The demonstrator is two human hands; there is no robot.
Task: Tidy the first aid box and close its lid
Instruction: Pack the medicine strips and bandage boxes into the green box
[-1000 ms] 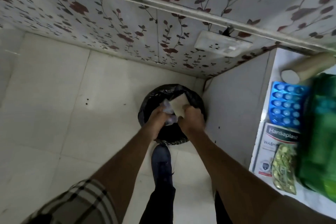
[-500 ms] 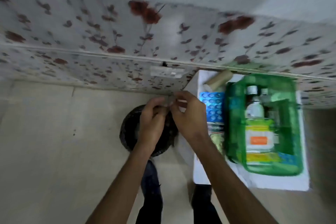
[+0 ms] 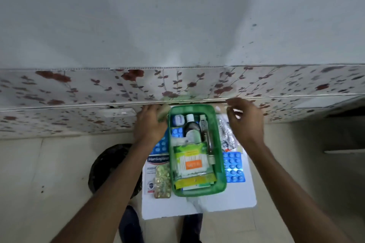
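Translucent green plastic first aid box (image 3: pixel 218 167), lidless, sits mid white counter (image 3: pixel 233 201). Left hand (image 3: pixel 150 126) grips a pale roll beside the box; right hand (image 3: pixel 245 122) hovers released. Risk: loose blue blister strips (image 3: pixel 234 166) beside the box get swept floorward.

Box (image 3: pixel 221 163): translucent green plastic, glossy. Blister strip (image 3: pixel 234 166): shiny blue foil/plastic, catches glare. Silver strip (image 3: pixel 227 134): crinkled metallic foil. Swab pack (image 3: pixel 192 163): clear glossy film. Plaster carton (image 3: pixel 156 162): smooth printed card. Table top (image 3: pixel 227 201): white, smooth, matt. Bin liner (image 3: pixel 102 163): black, crinkly plastic.
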